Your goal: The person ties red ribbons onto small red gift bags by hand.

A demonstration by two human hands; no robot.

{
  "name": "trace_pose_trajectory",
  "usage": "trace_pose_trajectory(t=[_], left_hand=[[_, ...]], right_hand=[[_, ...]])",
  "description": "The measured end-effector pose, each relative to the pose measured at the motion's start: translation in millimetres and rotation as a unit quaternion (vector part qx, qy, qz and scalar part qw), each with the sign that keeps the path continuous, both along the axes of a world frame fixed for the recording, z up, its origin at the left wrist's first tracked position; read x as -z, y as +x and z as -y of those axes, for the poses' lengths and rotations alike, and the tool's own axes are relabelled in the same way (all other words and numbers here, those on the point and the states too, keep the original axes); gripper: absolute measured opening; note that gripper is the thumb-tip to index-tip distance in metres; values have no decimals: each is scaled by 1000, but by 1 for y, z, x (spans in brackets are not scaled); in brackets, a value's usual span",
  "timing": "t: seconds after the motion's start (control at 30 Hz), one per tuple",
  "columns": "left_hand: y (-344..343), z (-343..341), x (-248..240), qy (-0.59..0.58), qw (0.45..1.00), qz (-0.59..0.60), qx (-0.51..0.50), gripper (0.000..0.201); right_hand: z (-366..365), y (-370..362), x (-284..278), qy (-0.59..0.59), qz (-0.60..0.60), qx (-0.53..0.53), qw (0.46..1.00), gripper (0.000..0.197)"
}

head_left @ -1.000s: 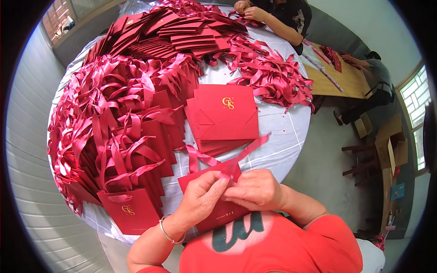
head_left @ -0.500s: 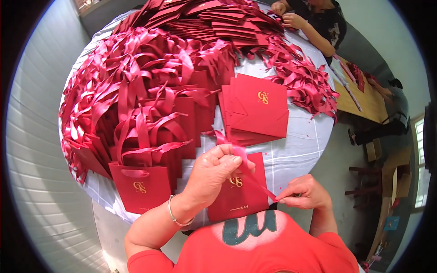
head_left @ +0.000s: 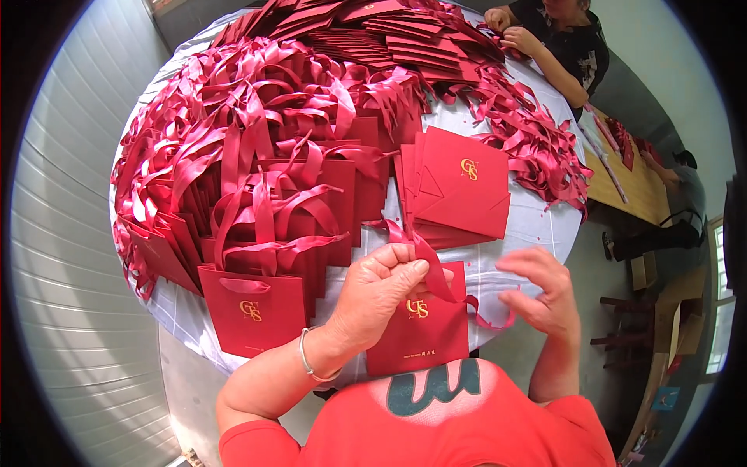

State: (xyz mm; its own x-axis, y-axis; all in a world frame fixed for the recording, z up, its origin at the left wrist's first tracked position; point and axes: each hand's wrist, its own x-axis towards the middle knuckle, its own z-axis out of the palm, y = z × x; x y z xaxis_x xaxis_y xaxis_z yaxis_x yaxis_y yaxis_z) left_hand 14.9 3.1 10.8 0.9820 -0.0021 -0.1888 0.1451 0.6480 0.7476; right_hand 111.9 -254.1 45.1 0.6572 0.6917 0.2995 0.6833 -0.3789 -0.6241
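Observation:
A pink satin ribbon (head_left: 436,272) is pinched between the thumb and fingers of my left hand (head_left: 381,292), above a flat red paper bag (head_left: 420,342) with a gold emblem. The bag lies at the near table edge, against my red shirt, its upper left part hidden by the hand. The ribbon's tail curls down to the right of the bag. Close to that tail, my right hand (head_left: 548,296) is raised with fingers apart and nothing in them. Just beyond, several flat red bags (head_left: 463,183) lie in a loose stack.
Ribbon-handled bags (head_left: 253,311) stand crowded along the left of the round, white-covered table (head_left: 537,233). Loose ribbons (head_left: 537,156) are heaped on the right, more flat bags (head_left: 389,35) at the back. A person (head_left: 560,47) works across the table; another is by a wooden table (head_left: 634,183).
My right hand has let go of the ribbon's tail and lifted up and to the right, fingers spreading. The tail, pulled straight before, now hangs in a curl. My left hand keeps its pinch.

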Motion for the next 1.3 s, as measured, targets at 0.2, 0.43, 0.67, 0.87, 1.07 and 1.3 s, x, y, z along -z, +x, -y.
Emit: trace_pose_trajectory(t=[0.2, 0.43, 0.67, 0.87, 1.07, 1.3], left_hand=[[-4, 5, 16, 74, 996, 24, 45, 13], [-3, 14, 10, 271, 953, 109, -73, 10], [9, -6, 9, 628, 744, 210, -93, 17], [10, -1, 11, 672, 695, 246, -71, 18], [10, -7, 8, 577, 806, 132, -12, 16], [11, -12, -1, 363, 927, 27, 88, 19]], right_hand=[[-79, -15, 11, 137, -118, -30, 983, 26], [-66, -14, 20, 393, -365, 66, 842, 10], [-24, -11, 10, 176, -289, 142, 930, 22], [-36, -14, 31, 110, -114, 31, 987, 18], [-50, -17, 40, 119, -78, -9, 990, 22], [-51, -23, 36, 126, -103, 0, 987, 18]])
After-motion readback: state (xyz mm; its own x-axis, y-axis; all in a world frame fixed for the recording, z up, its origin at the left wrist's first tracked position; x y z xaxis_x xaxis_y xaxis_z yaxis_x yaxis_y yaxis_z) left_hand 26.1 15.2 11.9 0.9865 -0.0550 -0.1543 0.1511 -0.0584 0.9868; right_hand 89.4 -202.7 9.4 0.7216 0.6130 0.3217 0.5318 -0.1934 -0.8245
